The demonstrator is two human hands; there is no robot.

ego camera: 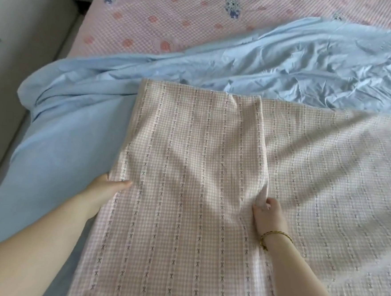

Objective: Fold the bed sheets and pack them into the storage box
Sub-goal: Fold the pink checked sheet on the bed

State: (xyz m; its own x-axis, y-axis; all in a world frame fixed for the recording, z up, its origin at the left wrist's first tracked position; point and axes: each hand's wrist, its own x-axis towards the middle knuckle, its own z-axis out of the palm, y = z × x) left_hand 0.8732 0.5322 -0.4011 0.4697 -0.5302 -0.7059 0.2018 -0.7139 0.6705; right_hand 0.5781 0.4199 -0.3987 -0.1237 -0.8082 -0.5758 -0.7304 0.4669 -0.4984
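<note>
The folding is under way: the left hand (108, 184) grips the left edge of the checked sheet (188, 170) lying on the bed, the right hand (267, 213) pinches its folded-over edge (no storage box visible), so squaring the fold seems next.

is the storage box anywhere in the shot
No, only the checked sheet, a blue sheet and the pink bed cover show.

Both forearms are bare and sleeveless, with a thin gold bracelet (276, 236) circling the right wrist.
</note>
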